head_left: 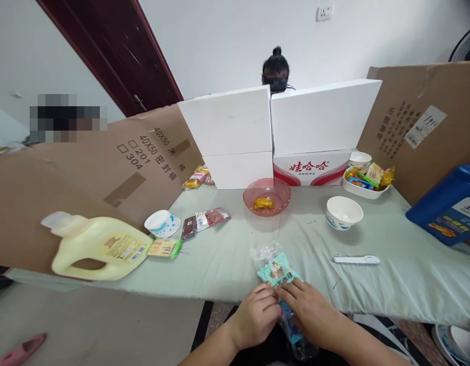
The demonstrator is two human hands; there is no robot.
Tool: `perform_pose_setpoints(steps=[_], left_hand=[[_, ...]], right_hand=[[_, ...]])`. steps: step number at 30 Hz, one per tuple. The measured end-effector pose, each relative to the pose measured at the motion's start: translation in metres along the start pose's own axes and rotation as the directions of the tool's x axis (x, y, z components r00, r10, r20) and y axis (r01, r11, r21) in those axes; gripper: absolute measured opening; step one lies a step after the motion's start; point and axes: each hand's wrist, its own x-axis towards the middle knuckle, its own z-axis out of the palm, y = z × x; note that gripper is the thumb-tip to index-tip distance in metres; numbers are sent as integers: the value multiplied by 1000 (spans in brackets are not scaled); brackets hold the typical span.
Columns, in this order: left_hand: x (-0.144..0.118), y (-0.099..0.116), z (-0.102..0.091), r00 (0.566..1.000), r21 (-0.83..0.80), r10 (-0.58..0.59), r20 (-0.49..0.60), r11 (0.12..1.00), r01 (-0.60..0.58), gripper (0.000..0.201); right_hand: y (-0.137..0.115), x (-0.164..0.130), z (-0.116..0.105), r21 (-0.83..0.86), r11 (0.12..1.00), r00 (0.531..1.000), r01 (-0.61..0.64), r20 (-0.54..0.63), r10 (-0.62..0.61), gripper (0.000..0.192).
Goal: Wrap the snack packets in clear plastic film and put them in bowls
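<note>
At the table's near edge, my left hand (258,311) has its fingers curled at the lower edge of a teal printed snack packet (277,269). Beside it my right hand (311,307) grips the same packet, fingers bent over its lower right corner. Crinkled clear plastic (265,251) shows just beyond the packet's top. Below the hands hangs a clear and blue plastic thing (293,335), partly hidden; I cannot tell whether it is a bag or a bottle. A white-handled tool (356,260) lies to the right. Farther off stands a pink bowl (267,188) with a yellow-wrapped snack (264,203) inside.
On the left are a pale yellow jug (101,246), a tipped white bowl (162,223) and flat packets (206,221). To the right stand a white bowl (344,213), a filled snack dish (366,190) and a blue jug (446,206). White boxes (235,127) and cardboard (429,132) wall the table; a person sits behind.
</note>
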Motion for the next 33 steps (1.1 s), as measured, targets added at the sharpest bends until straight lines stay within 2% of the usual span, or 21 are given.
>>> perform_pose_setpoints(steps=[2,4,6,10,12,14,17,20,22,25,28,29,31,32,33], left_hand=[[-3,-5,3,999,54,-39,23,998,38,17],[-4,-11,5,996,95,-80,50,993,75,13],[-1,-16,10,989,124,-127,81,985,116,19],[14,-20,27,957,188,-286,56,944,271,26],[25,-20,37,923,233,-384,5,899,372,29],[34,-20,44,887,280,-460,-40,847,452,41],[40,-21,44,851,341,-522,-50,792,506,55],[39,-24,34,829,358,-559,-17,771,527,41],[38,-29,28,829,334,-559,-28,776,535,26],[43,-36,24,875,214,-482,-45,851,479,23],[54,-46,26,915,76,-397,67,917,392,38],[57,-50,27,908,56,-402,121,916,398,46],[60,-56,28,864,56,-464,197,885,463,72],[60,-59,29,838,62,-505,205,861,504,86],[59,-60,29,820,64,-538,194,841,537,97]], right_hand=[[8,-3,12,-80,996,1000,-25,13,26,37],[16,-6,18,-92,995,1000,-25,8,26,17],[23,-7,15,-85,996,999,-37,10,38,10],[40,2,-7,-133,983,991,-130,-8,130,17],[53,11,-20,-174,967,982,-187,-70,177,17],[69,20,-32,-201,951,966,-233,-164,202,17],[92,22,-46,-180,951,942,-250,-273,196,21],[107,13,-55,-159,956,938,-247,-286,195,28],[112,4,-57,-155,949,934,-274,-276,225,30],[115,-2,-56,-129,932,913,-339,-285,293,33],[118,-2,-53,-82,901,854,-426,-366,370,34],[117,-2,-52,-63,892,824,-448,-415,385,34],[112,-3,-50,-16,891,761,-454,-526,379,30],[107,-5,-48,14,901,739,-434,-566,365,28],[100,-6,-45,44,915,737,-400,-579,350,26]])
